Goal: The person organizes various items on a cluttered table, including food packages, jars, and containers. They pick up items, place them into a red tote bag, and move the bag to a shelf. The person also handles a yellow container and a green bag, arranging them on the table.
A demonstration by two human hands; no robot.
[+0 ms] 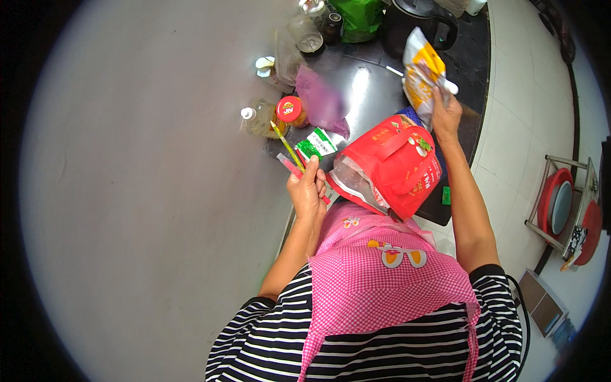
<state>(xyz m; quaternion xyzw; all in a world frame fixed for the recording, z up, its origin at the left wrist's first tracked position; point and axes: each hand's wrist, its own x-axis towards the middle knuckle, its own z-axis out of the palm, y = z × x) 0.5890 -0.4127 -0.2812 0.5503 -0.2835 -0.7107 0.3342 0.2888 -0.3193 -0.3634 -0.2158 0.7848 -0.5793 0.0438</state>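
My left hand (308,191) grips a pink marker-like pen (289,165) and a yellow-green pencil (285,143). A green-and-white packet (317,142) shows just beyond its fingertips; I cannot tell whether that hand holds it. In my right hand (446,117) is a white-and-yellow plastic pouch (422,71) with a white cap or spout, raised at the right side of the dark table (377,88). Between the hands a red insulated bag (391,162) lies on its side near the table's front edge. Its mouth faces me and shows a silvery lining. Something blue lies partly hidden behind it.
Along the left wall stand an oil bottle (258,117), a red-lidded jar (291,111), a purple plastic bag (322,102) and glass jars (305,36). A green bag (358,19) and a black pot (415,26) are at the back. A rack with basins (556,200) stands right.
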